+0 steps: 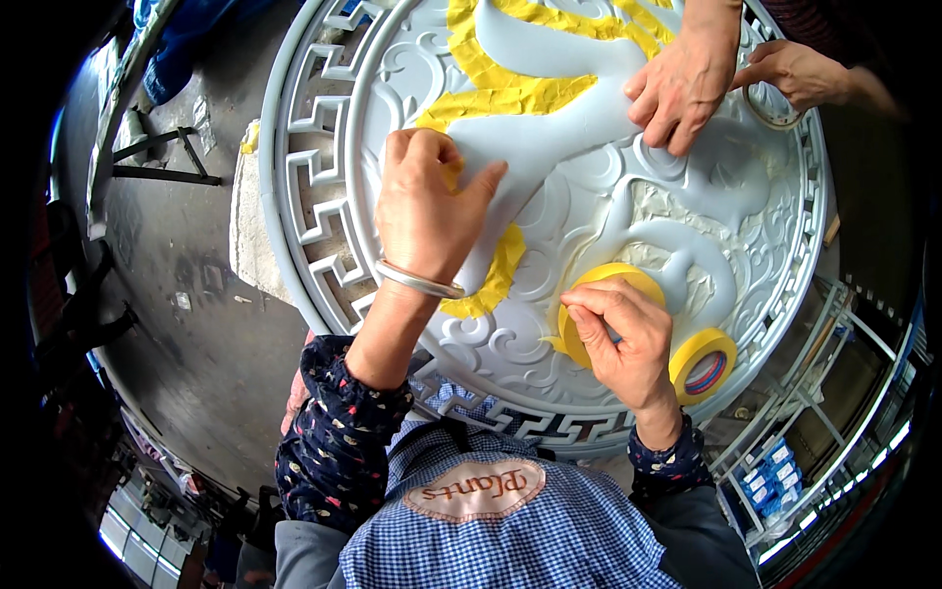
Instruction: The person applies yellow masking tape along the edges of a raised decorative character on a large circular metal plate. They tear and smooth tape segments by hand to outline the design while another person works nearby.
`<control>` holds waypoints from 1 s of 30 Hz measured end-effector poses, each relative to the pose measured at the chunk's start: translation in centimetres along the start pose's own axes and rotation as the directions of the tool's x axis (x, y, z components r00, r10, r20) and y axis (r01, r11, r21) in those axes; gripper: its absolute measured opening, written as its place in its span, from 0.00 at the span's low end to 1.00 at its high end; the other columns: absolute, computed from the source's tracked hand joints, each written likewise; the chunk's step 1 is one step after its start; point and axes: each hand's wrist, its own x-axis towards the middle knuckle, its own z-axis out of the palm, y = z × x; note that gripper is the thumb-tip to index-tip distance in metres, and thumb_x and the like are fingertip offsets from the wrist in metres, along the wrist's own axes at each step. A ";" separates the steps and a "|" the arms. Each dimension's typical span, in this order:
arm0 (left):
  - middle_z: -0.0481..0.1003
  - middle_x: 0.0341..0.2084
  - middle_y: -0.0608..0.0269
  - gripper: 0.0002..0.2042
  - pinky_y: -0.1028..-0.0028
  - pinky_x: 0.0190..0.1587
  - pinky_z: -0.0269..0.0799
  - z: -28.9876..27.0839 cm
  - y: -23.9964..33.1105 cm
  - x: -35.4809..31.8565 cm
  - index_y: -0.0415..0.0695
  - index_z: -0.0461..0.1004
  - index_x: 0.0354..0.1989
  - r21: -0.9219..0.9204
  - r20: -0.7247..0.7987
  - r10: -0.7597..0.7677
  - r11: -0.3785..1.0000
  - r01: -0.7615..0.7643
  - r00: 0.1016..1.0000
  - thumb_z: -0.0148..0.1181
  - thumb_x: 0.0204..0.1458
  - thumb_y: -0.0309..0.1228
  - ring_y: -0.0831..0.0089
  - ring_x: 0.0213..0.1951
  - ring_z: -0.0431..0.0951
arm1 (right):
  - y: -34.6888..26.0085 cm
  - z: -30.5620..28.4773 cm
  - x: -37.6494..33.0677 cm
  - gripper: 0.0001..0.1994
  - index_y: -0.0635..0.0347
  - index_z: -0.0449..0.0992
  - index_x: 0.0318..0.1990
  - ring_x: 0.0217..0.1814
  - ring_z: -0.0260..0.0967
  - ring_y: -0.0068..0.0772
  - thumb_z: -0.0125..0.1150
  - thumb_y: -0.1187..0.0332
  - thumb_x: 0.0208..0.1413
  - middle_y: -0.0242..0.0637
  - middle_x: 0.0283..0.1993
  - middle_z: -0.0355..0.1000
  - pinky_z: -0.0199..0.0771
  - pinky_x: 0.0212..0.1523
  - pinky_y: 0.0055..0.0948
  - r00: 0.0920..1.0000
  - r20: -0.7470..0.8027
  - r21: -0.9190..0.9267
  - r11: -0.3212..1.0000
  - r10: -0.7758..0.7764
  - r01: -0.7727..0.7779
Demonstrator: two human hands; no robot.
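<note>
Clock on panel ctr, 12 = away from wearer. Biggest: round pale-grey relief panel [549, 334], pierced fret border all round. On it, smooth raised figure [579, 118], runs approx. 12 down to 7. Metal rack [814, 402] off panel at 4; whitish cloth [257, 221] by border at 9.

L hand [432, 201] at 9, fingers curled down on figure's edge w/ a bit of yellow under them, thumb stuck out; can't tell if grip pinches tape or only presses. R hand [623, 339] at 5, grip closed on yellow tape roll [643, 280], loose tab at its side. Co-worker's near hand [682, 93] at 2, fingertips on figure; far hand [805, 77] further out, also 2. Spare roll [703, 365] between 4 and 5, beside R wrist. Crinkled yellow strips [520, 96] at 11–12; short curved piece [502, 275] at 7.

To do well, prob.: lay short lengths, turn tape w/ the outline, thumb down creases, esp. on tight bends.

Edges/room: spare roll close to border, could get knocked by R wrist. Border has open slots at 8–10, may snag sleeve. Free relief betw. hands at 6; tight at 2, co-worker there.
</note>
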 end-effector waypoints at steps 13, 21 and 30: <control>0.81 0.55 0.58 0.13 0.59 0.58 0.67 -2.3 -0.9 -3.9 0.44 0.70 0.26 0.025 0.075 0.365 0.930 -0.367 0.928 0.74 0.43 0.22 0.54 0.59 0.75 | -1.1 0.0 -1.8 0.08 0.63 0.83 0.43 0.37 0.81 0.40 0.72 0.78 0.56 0.40 0.38 0.82 0.80 0.38 0.35 1.000 0.013 -0.014 1.000 0.025 -0.025; 0.79 0.61 0.68 0.09 0.59 0.62 0.60 -2.0 -0.9 -5.9 0.48 0.73 0.28 0.240 0.210 0.462 0.830 -0.503 0.862 0.69 0.46 0.25 0.57 0.67 0.71 | -1.7 0.8 -1.9 0.08 0.63 0.83 0.44 0.37 0.81 0.41 0.72 0.77 0.56 0.39 0.38 0.82 0.80 0.37 0.35 0.999 0.035 0.013 1.000 0.025 -0.026; 0.78 0.60 0.68 0.07 0.57 0.59 0.62 -1.6 0.1 -5.6 0.46 0.74 0.31 0.288 0.236 0.475 0.799 -0.528 0.848 0.68 0.48 0.25 0.62 0.65 0.72 | -2.1 1.5 -2.0 0.08 0.62 0.83 0.43 0.38 0.81 0.42 0.72 0.77 0.56 0.39 0.38 0.82 0.80 0.37 0.35 0.998 0.057 0.020 0.999 0.035 -0.036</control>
